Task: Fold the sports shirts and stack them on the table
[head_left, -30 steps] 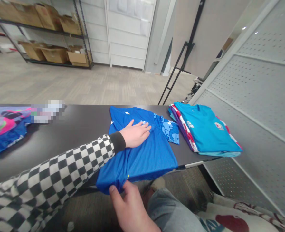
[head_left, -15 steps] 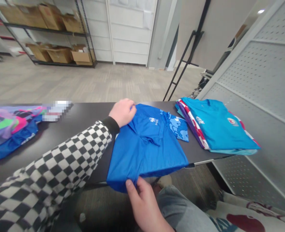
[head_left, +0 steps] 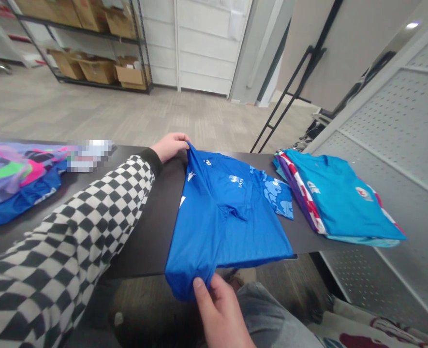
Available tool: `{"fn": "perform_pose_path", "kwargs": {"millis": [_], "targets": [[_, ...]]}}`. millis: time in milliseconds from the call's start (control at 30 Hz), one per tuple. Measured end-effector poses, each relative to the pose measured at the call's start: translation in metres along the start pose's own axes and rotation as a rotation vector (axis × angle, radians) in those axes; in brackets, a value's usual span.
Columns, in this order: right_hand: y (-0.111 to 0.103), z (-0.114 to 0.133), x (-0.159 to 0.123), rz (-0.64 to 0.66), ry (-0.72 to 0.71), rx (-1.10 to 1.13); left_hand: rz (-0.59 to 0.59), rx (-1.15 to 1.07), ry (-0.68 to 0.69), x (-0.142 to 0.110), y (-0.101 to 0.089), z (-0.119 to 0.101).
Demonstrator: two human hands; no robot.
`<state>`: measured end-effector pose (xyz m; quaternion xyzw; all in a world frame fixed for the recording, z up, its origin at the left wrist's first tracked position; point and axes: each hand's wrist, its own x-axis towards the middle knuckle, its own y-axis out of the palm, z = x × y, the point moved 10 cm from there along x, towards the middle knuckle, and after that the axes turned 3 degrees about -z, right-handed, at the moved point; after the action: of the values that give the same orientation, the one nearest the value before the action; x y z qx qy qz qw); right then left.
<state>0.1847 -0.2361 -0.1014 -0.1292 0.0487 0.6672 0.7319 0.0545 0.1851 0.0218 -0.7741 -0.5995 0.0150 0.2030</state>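
Observation:
A blue sports shirt [head_left: 202, 217] lies partly folded on the dark table [head_left: 144, 232], its lower hem hanging over the front edge. One short sleeve with a lighter blue pattern spreads to the right, and small white print shows on the chest. At the far left corner of the shirt, my left hand [head_left: 170, 146] pinches the fabric and pulls it taut. My right hand [head_left: 221, 304] grips the hem at the near edge between thumb and fingers.
Folded shirts are stacked at the right, a turquoise shirt [head_left: 340, 193] on top. Purple and blue garments [head_left: 18, 179] lie at the left beside a blurred-out item [head_left: 90, 155]. A perforated grey panel [head_left: 409, 125] borders the right side. Behind stands a shelf with cardboard boxes [head_left: 97, 70].
My left hand has moved left and away with the shirt's far corner, uncovering white marks on the left side. My right hand keeps the hem, slightly lower. The view has shifted a little.

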Motion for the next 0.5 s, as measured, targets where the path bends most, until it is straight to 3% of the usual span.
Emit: {"fn": "perform_pose_path", "kwargs": {"millis": [167, 333, 500], "targets": [[-0.006, -0.007, -0.002, -0.07, 0.038, 0.055, 0.081, -0.022, -0.044, 0.015, 0.016, 0.004], [-0.005, -0.013, -0.002, -0.078, 0.065, 0.053, 0.204, 0.148, -0.054, 0.01, 0.028, 0.011], [-0.007, -0.016, 0.0, -0.073, 0.081, 0.06, 0.281, 0.406, 0.049, 0.0, 0.03, -0.001]]}}
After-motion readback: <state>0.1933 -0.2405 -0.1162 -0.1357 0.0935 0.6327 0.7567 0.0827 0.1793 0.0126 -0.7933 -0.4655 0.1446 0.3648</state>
